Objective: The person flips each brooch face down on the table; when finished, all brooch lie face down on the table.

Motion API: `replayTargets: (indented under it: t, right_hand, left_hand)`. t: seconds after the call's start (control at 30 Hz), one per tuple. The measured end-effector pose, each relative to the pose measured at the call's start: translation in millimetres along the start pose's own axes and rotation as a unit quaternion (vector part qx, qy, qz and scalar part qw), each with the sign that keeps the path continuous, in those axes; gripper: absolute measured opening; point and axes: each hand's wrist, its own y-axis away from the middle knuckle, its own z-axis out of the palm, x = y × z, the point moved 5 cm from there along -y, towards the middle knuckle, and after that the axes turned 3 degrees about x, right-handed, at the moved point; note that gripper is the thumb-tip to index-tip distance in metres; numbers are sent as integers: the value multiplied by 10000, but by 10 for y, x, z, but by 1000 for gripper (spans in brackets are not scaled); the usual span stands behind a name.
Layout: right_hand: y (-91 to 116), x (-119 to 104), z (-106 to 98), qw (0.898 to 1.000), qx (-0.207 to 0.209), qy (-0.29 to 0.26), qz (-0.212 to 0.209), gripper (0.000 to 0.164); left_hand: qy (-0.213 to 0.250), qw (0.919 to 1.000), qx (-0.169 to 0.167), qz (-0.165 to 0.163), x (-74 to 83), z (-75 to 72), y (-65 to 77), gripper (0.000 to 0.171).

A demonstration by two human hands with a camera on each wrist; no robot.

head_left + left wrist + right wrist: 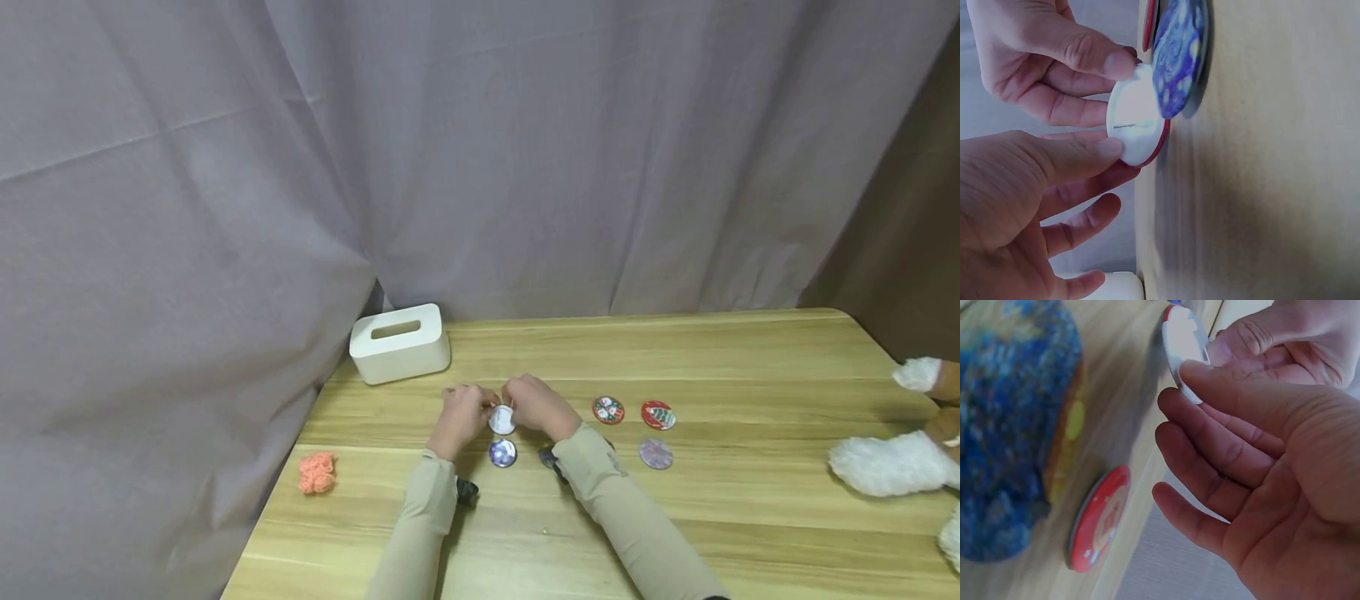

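Observation:
My left hand (459,417) and right hand (542,407) pinch a round pin badge (502,420) between them, one at each side, above the wooden table. In the left wrist view the badge (1135,119) shows its white back with a thin metal pin and a red edge. The left thumb and the right thumb (1210,374) press on that back, with fingers behind it. The remaining fingers of my left hand (1035,187) spread loosely. Just nearer to me lies a blue and white swirl-patterned badge (502,453), seen as a starry painting pattern (1179,56) up close.
To the right lie a red and green patterned badge (608,409), a red tree badge (657,415) and a pale purple badge (656,453). A white tissue box (401,350) stands back left, an orange yarn bundle (317,472) front left. White-and-brown plush (892,465) sits far right.

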Motion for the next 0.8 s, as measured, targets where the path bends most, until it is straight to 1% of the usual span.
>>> replayTargets:
  t: [0.1, 0.17, 0.3, 0.4, 0.6, 0.8]
  right_hand:
    - [-3, 22, 27, 9999, -41, -39, 150, 20]
    - [-7, 30, 42, 9996, -61, -80, 246, 21]
    - [-20, 21, 56, 9995, 9, -121, 292, 24]
    - [-31, 17, 65, 9995, 40, -40, 325, 23]
    - [-47, 21, 103, 9988, -60, 131, 467, 19]
    - [-33, 16, 127, 9984, -58, 202, 533, 14]
  left_hand:
    - [63, 10000, 15, -42, -13, 23, -12, 6]
    - [88, 9999, 19, -91, -28, 41, -14, 6]
    - [110, 9998, 78, -129, -60, 67, -18, 9]
    - [76, 9999, 91, -81, -60, 66, -31, 12]
    - [120, 9999, -58, 14, -37, 47, -63, 21]
    - [218, 9996, -151, 113, -58, 100, -73, 20]
